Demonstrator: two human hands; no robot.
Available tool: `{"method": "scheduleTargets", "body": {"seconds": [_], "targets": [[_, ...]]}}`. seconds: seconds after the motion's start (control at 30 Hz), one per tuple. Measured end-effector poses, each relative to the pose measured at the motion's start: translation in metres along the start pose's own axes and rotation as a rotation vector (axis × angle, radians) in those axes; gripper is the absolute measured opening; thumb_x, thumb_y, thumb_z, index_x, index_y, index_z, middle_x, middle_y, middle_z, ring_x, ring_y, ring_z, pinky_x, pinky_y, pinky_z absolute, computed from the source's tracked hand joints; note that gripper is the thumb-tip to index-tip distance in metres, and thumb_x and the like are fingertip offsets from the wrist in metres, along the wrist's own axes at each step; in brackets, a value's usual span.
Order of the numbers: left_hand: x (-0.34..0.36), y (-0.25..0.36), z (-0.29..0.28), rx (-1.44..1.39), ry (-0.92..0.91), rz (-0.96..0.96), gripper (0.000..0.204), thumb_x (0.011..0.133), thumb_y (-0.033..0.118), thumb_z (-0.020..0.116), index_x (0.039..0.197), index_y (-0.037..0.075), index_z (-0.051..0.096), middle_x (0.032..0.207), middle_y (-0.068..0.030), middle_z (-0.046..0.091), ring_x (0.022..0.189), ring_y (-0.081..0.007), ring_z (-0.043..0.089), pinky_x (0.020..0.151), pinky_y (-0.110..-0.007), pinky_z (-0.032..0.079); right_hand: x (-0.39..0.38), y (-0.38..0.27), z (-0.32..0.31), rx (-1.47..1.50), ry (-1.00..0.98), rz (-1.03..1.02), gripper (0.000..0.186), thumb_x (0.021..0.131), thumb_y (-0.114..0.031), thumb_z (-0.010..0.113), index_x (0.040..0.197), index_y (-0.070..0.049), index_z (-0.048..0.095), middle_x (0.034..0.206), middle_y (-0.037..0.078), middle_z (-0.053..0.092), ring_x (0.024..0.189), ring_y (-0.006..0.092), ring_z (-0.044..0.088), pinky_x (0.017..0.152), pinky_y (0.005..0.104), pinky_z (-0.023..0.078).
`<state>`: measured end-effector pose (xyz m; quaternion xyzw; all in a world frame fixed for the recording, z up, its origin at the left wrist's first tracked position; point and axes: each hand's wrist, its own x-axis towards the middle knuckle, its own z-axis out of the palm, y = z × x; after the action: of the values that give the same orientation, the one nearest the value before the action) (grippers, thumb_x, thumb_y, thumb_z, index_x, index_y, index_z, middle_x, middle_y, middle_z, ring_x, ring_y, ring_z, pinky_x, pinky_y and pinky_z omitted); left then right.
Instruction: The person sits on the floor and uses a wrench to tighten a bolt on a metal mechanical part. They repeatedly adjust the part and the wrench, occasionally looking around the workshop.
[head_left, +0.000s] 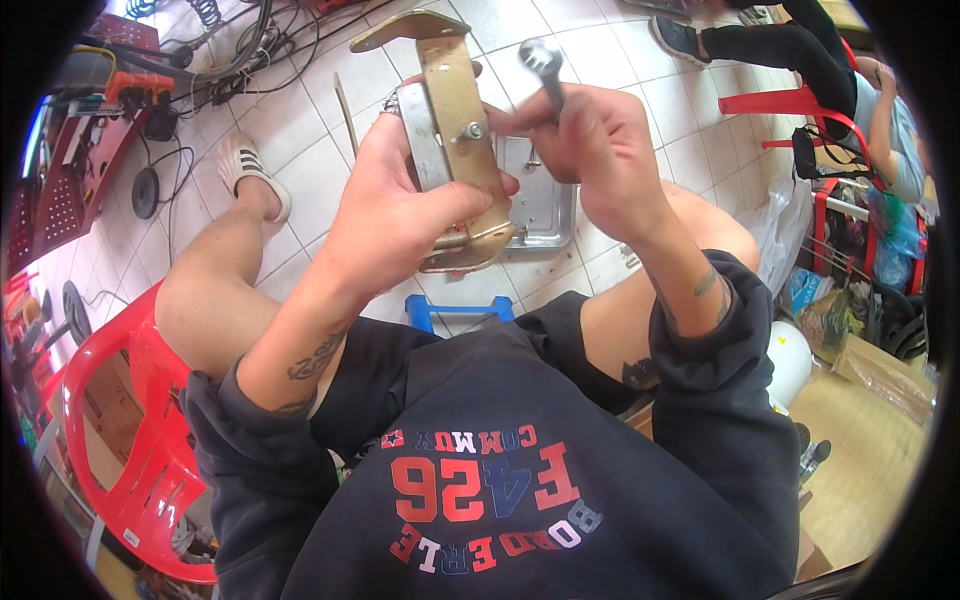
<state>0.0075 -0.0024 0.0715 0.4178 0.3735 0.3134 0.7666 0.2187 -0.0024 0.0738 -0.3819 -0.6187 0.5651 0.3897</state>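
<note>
Bracket [446, 82], gold-coloured metal, is held in the upper centre of the frame, its upper end tilted slightly left. It is clasped by the left hand [383, 212]: the thumb is laid across its lower front, the fingers are wrapped behind, and fingertips are seen past its right edge. A wrench [543, 62] is held by the right hand [608, 150], the fingers curled about its handle; the index finger is extended left toward the bracket, though whether contact is made cannot be told. The left forearm is slanted up and right, the right forearm up and left. The bracket's ends are bent into flanges; a bolt [474, 131] is seated in its face, and a grey block [427, 140] is set along its left side.
</note>
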Motion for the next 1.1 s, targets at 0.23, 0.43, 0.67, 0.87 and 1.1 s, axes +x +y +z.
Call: {"method": "scheduleTargets", "body": {"seconds": [0.23, 0.43, 0.67, 0.87, 1.1], "targets": [[0.001, -0.004, 0.002, -0.064, 0.033, 0.037, 0.056, 0.079, -0.006, 0.061, 0.132, -0.005, 0.041, 0.125, -0.0171, 0.059, 0.099, -0.0258, 0.071, 0.08, -0.036, 0.061, 0.001, -0.001, 0.004, -0.013, 0.058, -0.039, 0.056, 0.106, -0.046, 0.046, 0.11, 0.004, 0.07, 0.068, -0.003, 0.053, 0.064, 0.0043, 0.049, 0.061, 0.023, 0.04], [0.002, -0.003, 0.002, -0.037, 0.032, 0.036, 0.055, 0.079, -0.004, 0.061, 0.131, -0.003, 0.043, 0.113, -0.0196, 0.065, 0.093, -0.0248, 0.072, 0.075, -0.034, 0.061, 0.001, -0.003, 0.001, -0.041, 0.069, 0.006, 0.059, 0.104, -0.05, 0.047, 0.113, 0.004, 0.069, 0.064, -0.006, 0.047, 0.06, 0.0027, 0.04, 0.056, 0.0219, 0.032], [0.006, -0.007, -0.002, 0.002, 0.028, 0.097, 0.054, 0.078, -0.002, 0.061, 0.13, -0.004, 0.045, 0.103, -0.0196, 0.068, 0.085, -0.0237, 0.072, 0.066, -0.032, 0.061, 0.0, -0.002, 0.008, -0.047, 0.098, 0.062, 0.028, 0.096, -0.025, 0.071, 0.106, 0.001, 0.071, 0.069, 0.001, 0.066, 0.065, 0.0031, 0.059, 0.057, 0.0198, 0.043], [0.002, 0.001, -0.002, -0.018, 0.067, 0.072, 0.052, 0.077, -0.003, 0.06, 0.128, -0.005, 0.048, 0.115, -0.017, 0.065, 0.093, -0.0226, 0.071, 0.075, -0.033, 0.06, 0.0, 0.005, 0.006, -0.069, 0.07, 0.034, 0.027, 0.096, -0.025, 0.07, 0.108, 0.0, 0.07, 0.069, 0.0, 0.065, 0.064, 0.003, 0.058, 0.056, 0.0208, 0.041], [0.0, -0.004, 0.004, -0.004, 0.02, 0.074, 0.061, 0.079, -0.003, 0.06, 0.136, -0.005, 0.037, 0.119, -0.0169, 0.062, 0.096, -0.0226, 0.071, 0.076, -0.033, 0.06, 0.004, -0.008, 0.003, 0.035, 0.109, 0.112, 0.029, 0.097, -0.024, 0.069, 0.112, 0.001, 0.069, 0.071, -0.001, 0.066, 0.062, 0.0025, 0.053, 0.056, 0.0208, 0.04]]}}
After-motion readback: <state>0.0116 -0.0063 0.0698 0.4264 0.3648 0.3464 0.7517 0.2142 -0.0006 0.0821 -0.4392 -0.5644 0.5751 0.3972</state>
